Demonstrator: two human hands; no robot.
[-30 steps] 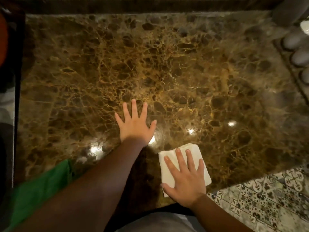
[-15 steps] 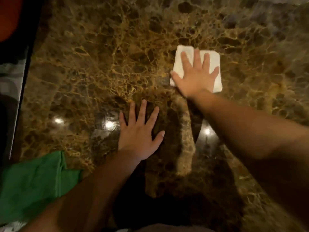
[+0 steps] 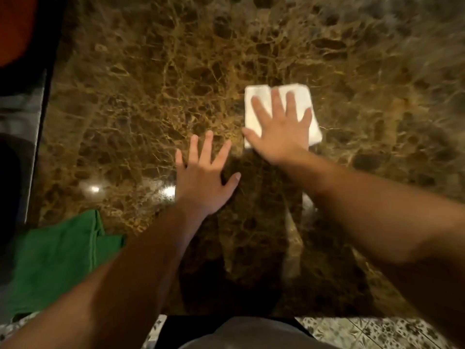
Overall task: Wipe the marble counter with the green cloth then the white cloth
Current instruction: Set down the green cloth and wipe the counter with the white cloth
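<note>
Fingers (image 3: 276, 102) of the right hand (image 3: 281, 132) lie spread and flat on the folded white cloth (image 3: 254, 107), pressing it onto the marble counter (image 3: 141, 102); nothing is pinched, and the cloth's square edges show beyond the fingertips and on both sides of the palm. Just beside that thumb, nearer the person, the fingers (image 3: 206, 149) of the left hand (image 3: 203, 182) are also splayed, palm down on bare stone, holding nothing. The 2 hands sit close but do not touch. No object lies on the brown, gold-veined stone ahead of either set of fingertips; the far right of the slab is motion-blurred. 2 bright light reflections (image 3: 169, 191) gleam just left of the left wrist. Further left and back toward the person, behind the left forearm, the green cloth (image 3: 57, 258) lies crumpled at the counter's near left corner, well apart from both hands, one side hidden by the forearm. Beyond the counter's left edge sits a dark strip and a red-orange shape (image 3: 15, 28), too blurred to identify. Below the near edge, patterned floor tiles (image 3: 352, 331) show beside the person's grey clothing (image 3: 241, 333).
</note>
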